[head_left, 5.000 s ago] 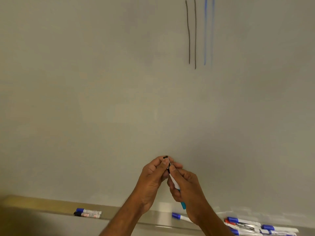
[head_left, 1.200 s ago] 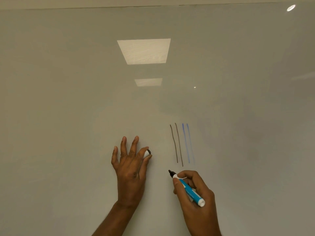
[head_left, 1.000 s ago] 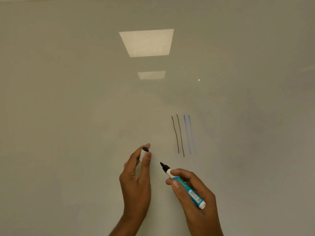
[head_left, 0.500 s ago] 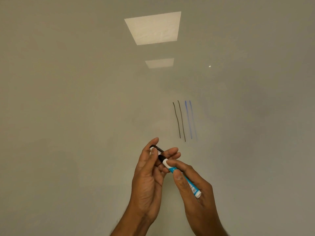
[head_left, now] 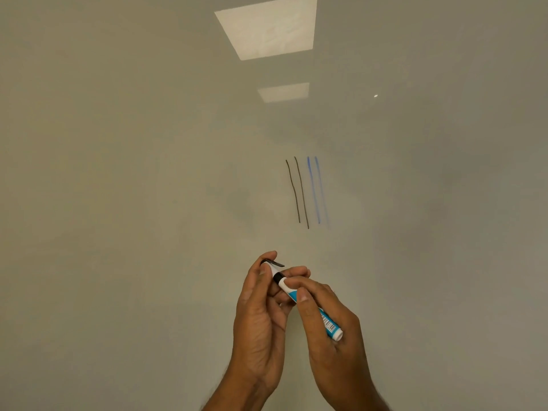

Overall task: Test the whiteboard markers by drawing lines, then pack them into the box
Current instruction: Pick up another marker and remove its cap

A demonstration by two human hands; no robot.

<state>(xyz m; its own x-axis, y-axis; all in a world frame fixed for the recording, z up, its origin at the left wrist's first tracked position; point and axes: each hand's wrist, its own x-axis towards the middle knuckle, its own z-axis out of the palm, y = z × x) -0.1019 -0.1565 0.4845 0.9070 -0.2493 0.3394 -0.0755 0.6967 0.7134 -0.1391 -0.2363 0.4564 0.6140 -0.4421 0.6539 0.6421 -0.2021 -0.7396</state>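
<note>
A black whiteboard marker (head_left: 308, 304) with a white and blue barrel is gripped in my right hand (head_left: 332, 330), tip pointing up and left. My left hand (head_left: 261, 315) pinches the marker's cap (head_left: 271, 266), white with a black clip, right at the marker's tip; whether the cap is seated I cannot tell. Both hands are held in front of the whiteboard (head_left: 148, 203). Higher on the board stand two dark lines (head_left: 298, 192) and two blue lines (head_left: 315, 191), side by side.
Two ceiling lights reflect in the glossy board (head_left: 267, 28) at the top. The marker tray and the box are out of view.
My right hand lowered the uncapped marker from the board and brought its tip to the cap in my left hand. The view has tilted down a little; no new line appeared.
</note>
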